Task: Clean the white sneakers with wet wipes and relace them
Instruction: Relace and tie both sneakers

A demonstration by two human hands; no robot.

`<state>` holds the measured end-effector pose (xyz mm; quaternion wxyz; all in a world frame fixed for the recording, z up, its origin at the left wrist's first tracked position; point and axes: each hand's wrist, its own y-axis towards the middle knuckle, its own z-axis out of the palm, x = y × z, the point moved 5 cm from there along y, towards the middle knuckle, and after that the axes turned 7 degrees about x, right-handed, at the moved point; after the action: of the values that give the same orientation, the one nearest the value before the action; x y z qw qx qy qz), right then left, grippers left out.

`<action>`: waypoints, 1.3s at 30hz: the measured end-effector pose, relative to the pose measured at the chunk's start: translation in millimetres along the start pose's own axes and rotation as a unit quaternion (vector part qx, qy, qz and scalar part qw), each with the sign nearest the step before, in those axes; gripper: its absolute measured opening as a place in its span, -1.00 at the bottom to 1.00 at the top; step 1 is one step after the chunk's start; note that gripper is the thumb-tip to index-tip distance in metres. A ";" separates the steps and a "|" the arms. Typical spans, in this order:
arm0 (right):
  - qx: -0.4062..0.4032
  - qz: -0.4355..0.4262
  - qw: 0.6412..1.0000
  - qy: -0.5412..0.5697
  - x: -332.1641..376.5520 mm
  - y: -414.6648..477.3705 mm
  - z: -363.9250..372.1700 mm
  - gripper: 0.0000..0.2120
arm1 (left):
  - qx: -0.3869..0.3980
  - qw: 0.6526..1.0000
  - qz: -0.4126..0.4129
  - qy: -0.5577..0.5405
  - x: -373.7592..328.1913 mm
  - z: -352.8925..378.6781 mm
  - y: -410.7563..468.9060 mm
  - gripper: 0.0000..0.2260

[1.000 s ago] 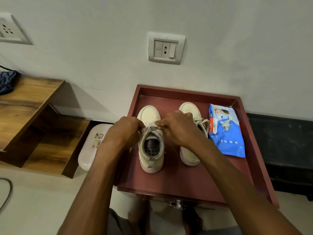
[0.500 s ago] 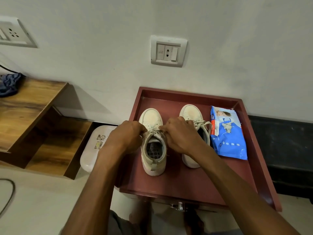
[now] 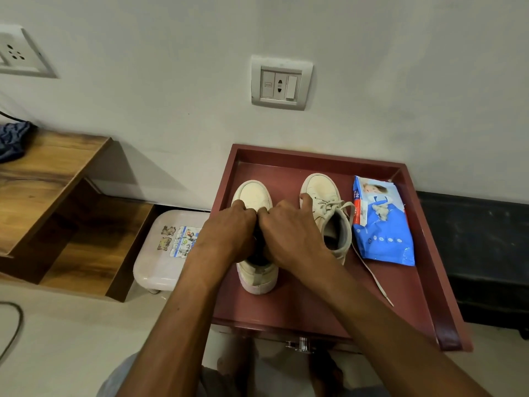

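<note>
Though under both hands (image 3: 286, 236), left sneaker (image 3: 253, 193) laces invisible.

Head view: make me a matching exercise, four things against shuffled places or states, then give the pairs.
1 left sneaker
2 right sneaker
3 wipes pack
4 stool

A on the floor, left of the tray
B tray's right rear corner
C under left hand and right hand
D lace trailing loose

Pairs: 1-C, 2-D, 3-B, 4-A
</note>
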<state>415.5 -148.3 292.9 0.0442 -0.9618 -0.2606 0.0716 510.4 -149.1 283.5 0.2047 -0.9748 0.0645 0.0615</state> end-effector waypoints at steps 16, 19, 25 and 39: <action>0.062 0.056 0.970 0.230 -45.4 -8.5 -14.0 -0.47 | -0.004 0.999 -0.001 -0.031 9.4 -21.3 -9.6 -0.26; -0.051 0.105 0.960 0.256 -84.0 -20.4 -32.0 -0.67 | -0.128 0.982 0.040 -0.134 -4.9 -33.4 -6.4 -0.46; -0.052 0.232 0.947 0.216 -152.3 -46.2 -27.9 -0.73 | -0.169 0.963 0.089 -0.188 -57.8 -28.7 4.3 -0.64; 0.102 0.145 0.959 0.223 -138.5 -53.8 28.4 -0.86 | -0.113 0.990 0.018 -0.082 -104.5 1.5 34.7 -0.79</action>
<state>266.0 -171.0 287.4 0.1879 -0.9712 -0.0936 -0.1125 402.1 -169.5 283.9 0.0964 -0.9820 0.0574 0.1521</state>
